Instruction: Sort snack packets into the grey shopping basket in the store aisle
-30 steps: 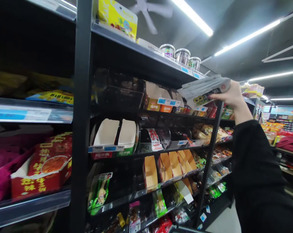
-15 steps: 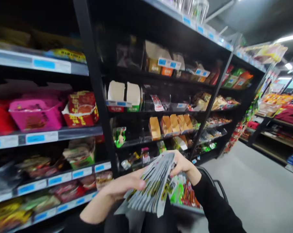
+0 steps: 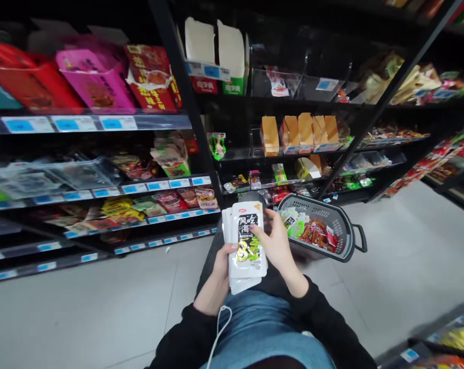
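A stack of white snack packets (image 3: pixel 249 259) with black, green and yellow print lies over my lap, its front face turned up. My left hand (image 3: pixel 221 266) is closed round the stack's left side, with the thumb on the front packet. At the right edge my right hand (image 3: pixel 274 238) grips the same stack, a finger lying across the top packet's print. The packets underneath stick out a little at the left and bottom. Just right of my hands stands a dark grey basket (image 3: pixel 345 230) holding more packets, among them red-brown (image 3: pixel 318 233) and green-white ones (image 3: pixel 293 220).
Black store shelves with blue-white price tags (image 3: pixel 118 123) run across the front. They bear a pink box (image 3: pixel 97 84), a red box (image 3: pixel 150 77), brown cartons (image 3: pixel 270 136) and bagged snacks. Pale floor tiles (image 3: pixel 120 302) lie below. Another display (image 3: pixel 447 338) stands at the lower right.
The view has tilted down, bringing the basket and floor into sight. The packets, fanned out edge-on before, are now squared together face up, both hands still on them.
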{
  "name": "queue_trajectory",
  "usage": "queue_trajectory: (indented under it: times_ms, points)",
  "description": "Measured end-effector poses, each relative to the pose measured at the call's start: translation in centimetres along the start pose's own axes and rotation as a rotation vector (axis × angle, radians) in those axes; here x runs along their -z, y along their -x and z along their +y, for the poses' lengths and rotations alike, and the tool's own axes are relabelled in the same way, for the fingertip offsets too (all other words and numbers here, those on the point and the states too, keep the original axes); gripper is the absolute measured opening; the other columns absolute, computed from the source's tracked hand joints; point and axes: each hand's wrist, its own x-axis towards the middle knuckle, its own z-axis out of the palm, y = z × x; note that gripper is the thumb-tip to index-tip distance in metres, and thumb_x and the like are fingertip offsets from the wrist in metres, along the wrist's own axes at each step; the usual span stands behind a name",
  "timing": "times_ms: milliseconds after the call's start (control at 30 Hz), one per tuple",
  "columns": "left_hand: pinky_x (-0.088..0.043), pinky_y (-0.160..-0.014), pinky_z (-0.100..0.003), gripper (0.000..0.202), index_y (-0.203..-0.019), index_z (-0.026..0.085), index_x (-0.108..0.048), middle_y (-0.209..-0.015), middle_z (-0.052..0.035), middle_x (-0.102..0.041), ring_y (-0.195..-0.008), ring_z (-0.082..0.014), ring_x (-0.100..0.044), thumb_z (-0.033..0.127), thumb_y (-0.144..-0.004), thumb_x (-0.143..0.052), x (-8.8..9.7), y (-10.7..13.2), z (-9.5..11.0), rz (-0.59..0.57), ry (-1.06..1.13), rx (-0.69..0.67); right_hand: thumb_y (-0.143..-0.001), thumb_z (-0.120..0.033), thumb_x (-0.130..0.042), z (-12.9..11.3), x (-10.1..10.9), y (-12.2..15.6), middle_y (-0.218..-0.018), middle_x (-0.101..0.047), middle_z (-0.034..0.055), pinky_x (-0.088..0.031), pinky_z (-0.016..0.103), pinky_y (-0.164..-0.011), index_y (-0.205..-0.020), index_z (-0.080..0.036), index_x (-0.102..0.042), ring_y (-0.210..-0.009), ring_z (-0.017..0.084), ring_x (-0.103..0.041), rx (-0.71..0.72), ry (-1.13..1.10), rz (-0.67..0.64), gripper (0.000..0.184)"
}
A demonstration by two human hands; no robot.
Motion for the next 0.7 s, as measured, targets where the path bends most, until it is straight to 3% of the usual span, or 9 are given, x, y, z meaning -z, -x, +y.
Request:
queue_trajectory:
  times_ms: [100, 267, 400, 500, 600, 700]
  points:
    - [-0.050, -0.083, -0.042, 0.064, -0.120, 0.007, -0.053, -0.080, -0.0086, -0.072, -0.079, -0.0292, -0.067, 0.015, -0.057, -0.060, -0.9, 0.1, 0.0, 0.066, -0.015, -0.085, -0.069, -0.035, -0.068, -0.5, -0.1, 1.1, -0.107, -0.061, 0.0066, -0.045, 0.039, -0.088, -0.108, -0.024, -0.052, -0.097, 0.024, -0.057, 0.055, -0.042, -0.038, 0.044]
    - [-0.048, -0.088, -0.045, 0.063, -0.114, 0.007, -0.057, -0.086, -0.0109, -0.072, -0.087, -0.0323, -0.065, 0.013, -0.052, -0.066, -2.4, 0.0, -0.3, 0.091, -0.032, -0.136, -0.075, -0.035, -0.062, -0.5, 1.1, 1.4, -0.107, -0.063, 0.0058, -0.045, 0.037, -0.087, -0.109, -0.020, -0.057, -0.098, 0.023, -0.057, 0.104, -0.111, -0.018, 0.037]
    - [-0.048, -0.089, -0.044, 0.058, -0.110, 0.007, -0.058, -0.089, -0.0112, -0.072, -0.089, -0.0318, -0.065, 0.014, -0.053, -0.067, -3.3, -0.3, -0.8, 0.086, 0.016, -0.109, -0.077, -0.034, -0.060, -0.4, 1.8, 1.3, -0.101, -0.064, 0.0058, -0.047, 0.035, -0.082, -0.106, -0.019, -0.061, -0.093, 0.022, -0.058, 0.112, -0.187, -0.029, 0.032]
    - [-0.047, -0.091, -0.045, 0.056, -0.111, 0.007, -0.058, -0.092, -0.0122, -0.071, -0.093, -0.0325, -0.064, 0.015, -0.056, -0.066, -3.8, 0.0, -0.7, 0.043, 0.059, -0.064, -0.075, -0.034, -0.062, -0.6, 2.1, 1.0, -0.098, -0.061, 0.0053, -0.044, 0.035, -0.086, -0.102, -0.020, -0.065, -0.094, 0.021, -0.056, 0.151, -0.118, -0.013, 0.030]
    - [-0.047, -0.090, -0.046, 0.052, -0.111, 0.006, -0.058, -0.092, -0.0135, -0.071, -0.094, -0.0330, -0.063, 0.018, -0.061, -0.066, -4.2, -0.1, 0.0, 0.052, 0.046, -0.024, -0.075, -0.034, -0.063, -0.7, 2.0, 0.3, -0.097, -0.061, 0.0054, -0.044, 0.036, -0.086, -0.103, -0.020, -0.065, -0.093, 0.022, -0.056, 0.137, -0.118, -0.040, 0.032]
    - [-0.048, -0.089, -0.045, 0.054, -0.113, 0.007, -0.058, -0.090, -0.0124, -0.071, -0.090, -0.0318, -0.065, 0.015, -0.060, -0.066, -4.2, -1.6, 1.2, 0.104, 0.002, -0.066, -0.075, -0.034, -0.063, -0.6, 1.7, -1.2, -0.101, -0.064, 0.0063, -0.046, 0.037, -0.085, -0.108, -0.018, -0.063, -0.094, 0.022, -0.058, 0.103, -0.207, -0.023, 0.036]
